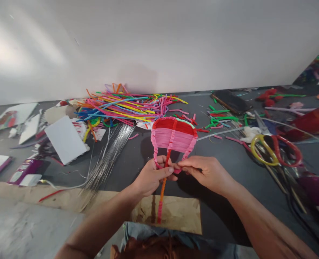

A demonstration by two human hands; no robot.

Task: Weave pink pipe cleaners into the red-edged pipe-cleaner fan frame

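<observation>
A pipe-cleaner piece with a pink and red woven panel, a twisted pink rim and a red-and-orange stem is held up before me. My left hand is closed around the stem and lower frame, thumb in front. At the lower right corner of the pink frame, my right hand pinches the edge between thumb and fingers. The two hands' fingertips nearly meet below the panel. The stem's pink lower end hangs over a brown paper piece.
Behind lies a heap of coloured pipe cleaners, with a bundle of thin wires to its left. Scissors with yellow and red handles lie at right, near a glue gun. A white card sits left.
</observation>
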